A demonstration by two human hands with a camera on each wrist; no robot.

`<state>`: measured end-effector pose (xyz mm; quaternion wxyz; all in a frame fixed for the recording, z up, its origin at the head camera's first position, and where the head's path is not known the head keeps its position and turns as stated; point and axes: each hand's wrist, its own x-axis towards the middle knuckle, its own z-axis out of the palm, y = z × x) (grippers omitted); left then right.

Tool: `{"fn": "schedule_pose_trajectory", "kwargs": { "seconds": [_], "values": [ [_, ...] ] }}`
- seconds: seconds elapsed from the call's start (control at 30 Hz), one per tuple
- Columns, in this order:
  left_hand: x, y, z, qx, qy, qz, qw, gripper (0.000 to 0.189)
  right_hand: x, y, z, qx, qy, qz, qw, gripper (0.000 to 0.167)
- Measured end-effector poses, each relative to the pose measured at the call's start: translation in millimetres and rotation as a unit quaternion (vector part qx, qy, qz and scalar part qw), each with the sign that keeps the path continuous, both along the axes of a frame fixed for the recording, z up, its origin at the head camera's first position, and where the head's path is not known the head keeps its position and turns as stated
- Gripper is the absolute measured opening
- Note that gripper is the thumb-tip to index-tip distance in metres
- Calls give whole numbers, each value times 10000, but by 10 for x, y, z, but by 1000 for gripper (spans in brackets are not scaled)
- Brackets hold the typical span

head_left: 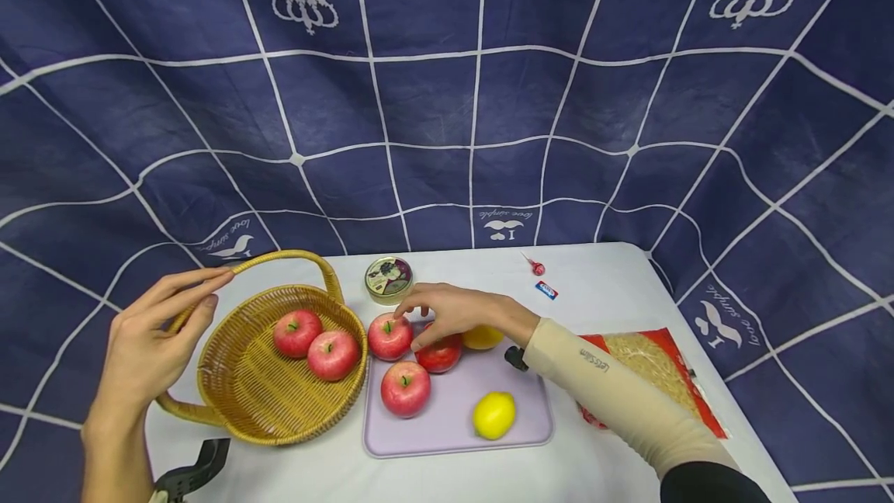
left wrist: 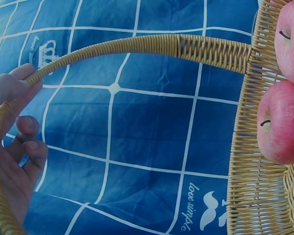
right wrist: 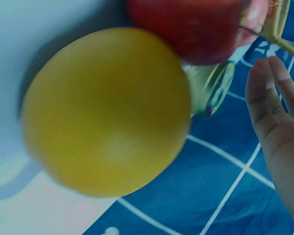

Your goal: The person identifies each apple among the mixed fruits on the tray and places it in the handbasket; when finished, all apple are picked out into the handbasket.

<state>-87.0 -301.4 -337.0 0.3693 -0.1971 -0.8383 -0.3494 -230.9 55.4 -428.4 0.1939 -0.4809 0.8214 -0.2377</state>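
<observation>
My left hand point(head_left: 157, 324) pinches the handle point(left wrist: 137, 44) of a wicker basket point(head_left: 230, 379) between thumb and fingers. Inside the basket lie two pink-red apples point(head_left: 333, 355). Over the purple tray point(head_left: 454, 437), my right hand point(head_left: 450, 309) hovers with loosely bent fingers, fingertips close to the apple point(head_left: 388, 340) nearest the basket. The right wrist view shows that hand point(right wrist: 284, 122) holding nothing. A darker red fruit point(head_left: 440, 354) sits under the hand, beside a round orange-yellow fruit point(right wrist: 108, 112). Nearer the front of the tray are another apple point(head_left: 405, 390) and a lemon point(head_left: 494, 415).
A round tin point(head_left: 388, 278) stands behind the tray. A wrapped lollipop point(head_left: 536, 266) and a small blue-and-red packet point(head_left: 547, 290) lie at the back right. The right sleeve partly covers a red-edged bag point(head_left: 649, 363). A blue checked cloth point(head_left: 433, 99) hangs behind the table.
</observation>
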Motion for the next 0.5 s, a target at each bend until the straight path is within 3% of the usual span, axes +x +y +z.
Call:
{"fn": "schedule_pose_trajectory", "kwargs": {
  "seconds": [0.2,0.5],
  "values": [
    [1,2,-6,-6,-49,-3,10000,35,-51,139,-104,337,-12,-199,9992,58],
    [-8,-12,-11,12,14,-39,10000,34,-20,210,-201,700,56,-93,9975,61]
  ]
}}
